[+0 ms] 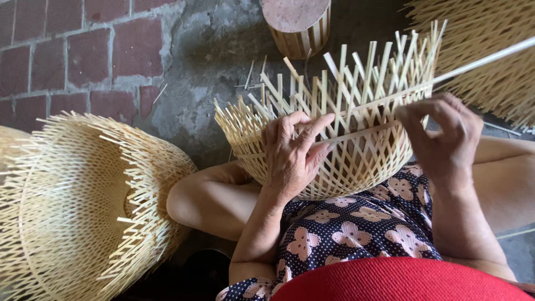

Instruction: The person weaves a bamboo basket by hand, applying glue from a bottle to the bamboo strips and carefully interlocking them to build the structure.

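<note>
Half-woven bamboo basket point(345, 150) rests on the lap, centre frame. Left hand point(292, 153) lies flat against its wall, fingers spread, clamping nothing. Right hand point(443, 134), at 3 o'clock of the basket, has its grip pinched together on a long bamboo strip point(479, 60) running off toward 2 o'clock. Basket base hidden by the hands. Finished woven baskets point(83, 206) crowd 8 o'clock; concrete floor point(195, 72) open at 11.
</note>
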